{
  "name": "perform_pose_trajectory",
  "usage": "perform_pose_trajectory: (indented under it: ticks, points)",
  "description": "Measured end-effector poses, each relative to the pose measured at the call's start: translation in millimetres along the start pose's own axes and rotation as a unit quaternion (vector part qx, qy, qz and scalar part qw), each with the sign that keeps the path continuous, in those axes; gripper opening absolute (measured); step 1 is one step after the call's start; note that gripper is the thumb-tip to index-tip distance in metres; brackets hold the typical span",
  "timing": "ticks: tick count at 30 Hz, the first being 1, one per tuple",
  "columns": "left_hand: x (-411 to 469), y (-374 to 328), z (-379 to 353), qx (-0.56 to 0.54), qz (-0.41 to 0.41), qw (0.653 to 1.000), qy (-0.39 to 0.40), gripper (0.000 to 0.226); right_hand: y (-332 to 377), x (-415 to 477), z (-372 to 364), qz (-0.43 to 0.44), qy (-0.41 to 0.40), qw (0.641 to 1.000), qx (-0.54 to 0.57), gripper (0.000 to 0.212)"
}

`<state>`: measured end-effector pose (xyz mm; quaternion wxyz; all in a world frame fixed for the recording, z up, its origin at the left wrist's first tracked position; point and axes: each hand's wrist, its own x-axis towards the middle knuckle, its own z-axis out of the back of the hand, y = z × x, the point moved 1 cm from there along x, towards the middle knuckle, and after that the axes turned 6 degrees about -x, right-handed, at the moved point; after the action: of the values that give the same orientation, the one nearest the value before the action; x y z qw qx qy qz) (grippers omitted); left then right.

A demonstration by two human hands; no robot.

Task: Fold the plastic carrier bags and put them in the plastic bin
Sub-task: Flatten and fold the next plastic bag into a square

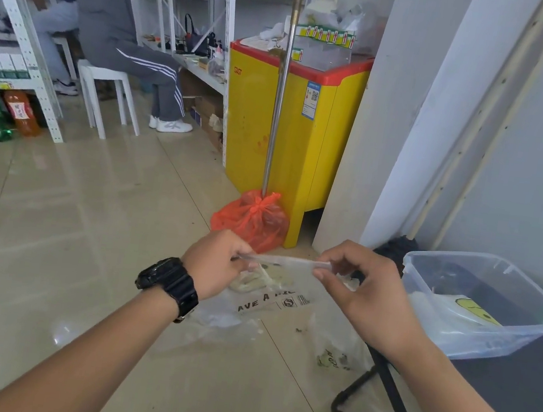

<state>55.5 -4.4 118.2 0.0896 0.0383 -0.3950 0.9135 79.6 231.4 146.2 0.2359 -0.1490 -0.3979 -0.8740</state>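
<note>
Head view: my left hand [217, 264] and right hand [359, 286] pinch opposite ends of a clear carrier bag [285, 261], stretched taut to set a crease. Plastic bin [462, 265] sits near right, within reach for the drop.

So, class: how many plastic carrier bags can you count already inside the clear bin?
1 for certain: a white bag with a yellow smiley face lies against the near wall of the clear bin. More may be hidden beneath it or behind the cloudy plastic.
</note>
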Motion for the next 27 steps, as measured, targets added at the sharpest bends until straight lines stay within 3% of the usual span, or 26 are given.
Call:
perform_pose_trajectory:
  ticks: [2, 3, 6, 8, 11, 13, 14, 16, 20, 27]
  points:
    - [-1.1, -0.8, 6.1, -0.051, 0.015, 0.998, 0.026, 0.038, 5.9, -1.9, 1.7, 0.007, -0.005, 1.000, 0.014, 0.016]
    - [-1.5, -0.6, 11.3, -0.083, 0.022, 0.996, 0.032, 0.030, 5.7, -1.2, 5.5, -0.009, -0.016, 1.000, 0.020, 0.030]
    - [-1.4, 5.3, 29.4, -0.197, 0.036, 0.980, -0.004, 0.010, -12.5, 6.5, 23.6, -0.133, -0.071, 0.986, 0.075, 0.066]
    - [-1.3, 12.8, 37.3, -0.288, 0.054, 0.956, -0.020, 0.008, -35.3, 11.2, 28.4, -0.259, -0.116, 0.941, 0.183, 0.063]
    - [-4.1, 19.0, 39.7, -0.353, 0.065, 0.933, -0.016, 0.048, -61.1, 9.6, 13.2, -0.406, -0.096, 0.850, 0.322, 0.037]
    - [-7.3, 15.2, 38.0, -0.376, 0.064, 0.924, -0.018, 0.056, -62.9, 4.9, -4.9, -0.417, 0.002, 0.838, 0.352, 0.047]
    - [-8.3, 12.2, 37.4, -0.384, 0.062, 0.921, -0.015, 0.050, -59.6, 2.1, -12.0, -0.405, 0.053, 0.841, 0.355, 0.052]
    - [-8.5, 9.8, 37.1, -0.390, 0.057, 0.919, -0.007, 0.029, -51.5, -0.7, -21.9, -0.372, 0.124, 0.850, 0.352, 0.041]
    - [-9.3, 5.0, 37.8, -0.383, 0.073, 0.920, -0.032, 0.010, -51.9, 1.3, -27.3, -0.351, 0.069, 0.872, 0.333, 0.016]
    - [-12.4, 11.7, 46.9, -0.365, 0.106, 0.925, -0.019, 0.022, -51.9, 4.3, -25.0, -0.327, 0.031, 0.889, 0.319, 0.016]
